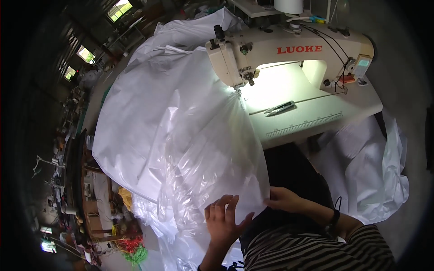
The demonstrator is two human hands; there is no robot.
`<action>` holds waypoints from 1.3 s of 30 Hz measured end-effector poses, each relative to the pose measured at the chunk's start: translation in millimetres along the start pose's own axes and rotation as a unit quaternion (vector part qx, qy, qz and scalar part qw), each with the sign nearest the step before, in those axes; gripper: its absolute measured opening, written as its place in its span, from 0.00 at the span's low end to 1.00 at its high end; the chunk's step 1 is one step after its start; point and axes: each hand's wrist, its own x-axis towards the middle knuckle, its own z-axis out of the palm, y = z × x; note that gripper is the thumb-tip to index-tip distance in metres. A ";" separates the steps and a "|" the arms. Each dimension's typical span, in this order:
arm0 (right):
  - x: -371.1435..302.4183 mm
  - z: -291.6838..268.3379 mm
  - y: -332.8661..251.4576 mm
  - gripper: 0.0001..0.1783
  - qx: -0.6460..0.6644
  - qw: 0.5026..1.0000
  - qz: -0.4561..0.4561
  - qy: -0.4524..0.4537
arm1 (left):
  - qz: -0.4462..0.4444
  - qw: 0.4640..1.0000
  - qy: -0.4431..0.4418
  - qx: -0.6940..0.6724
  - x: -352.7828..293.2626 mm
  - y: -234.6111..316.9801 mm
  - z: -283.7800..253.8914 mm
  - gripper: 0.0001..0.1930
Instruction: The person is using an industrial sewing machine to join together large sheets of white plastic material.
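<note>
A large sheet of shiny white plastic-like fabric (135, 122) spreads over the left of the sewing machine (253, 45) and hangs toward me. Its edge runs up to the machine's needle area, where the material gathers in folds. My left hand (224, 221) is over the near part of the sheet, fingers apart and slightly curled. At the sheet's right edge, my right hand (285, 200) has its fingers closed on the fabric; the fingertips are partly hidden. Thread snips (280, 109) lie on the lit machine bed (312, 101).
More white material (361, 167) hangs below the table's right side. A small control panel (362, 66) sits at the machine's right end. Red and green strands (133, 248) lie at the lower left, near a wooden frame (86, 194). Cluttered shelves and windows line the far left.
</note>
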 end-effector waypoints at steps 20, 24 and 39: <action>-48.3 10.7 -4.0 0.27 0.002 0.944 -0.214 0.250 | -0.096 0.646 -0.150 -0.742 -125.1 -39.6 -10.2 0.19; -58.1 8.8 -3.9 0.35 -0.202 0.915 -0.245 0.248 | -0.422 0.442 0.281 -0.740 -209.4 -90.9 -37.9 0.17; 18.6 -6.8 -46.4 0.35 -0.540 0.785 -0.191 0.235 | -0.368 0.624 0.437 -0.534 -73.1 -93.5 -2.2 0.17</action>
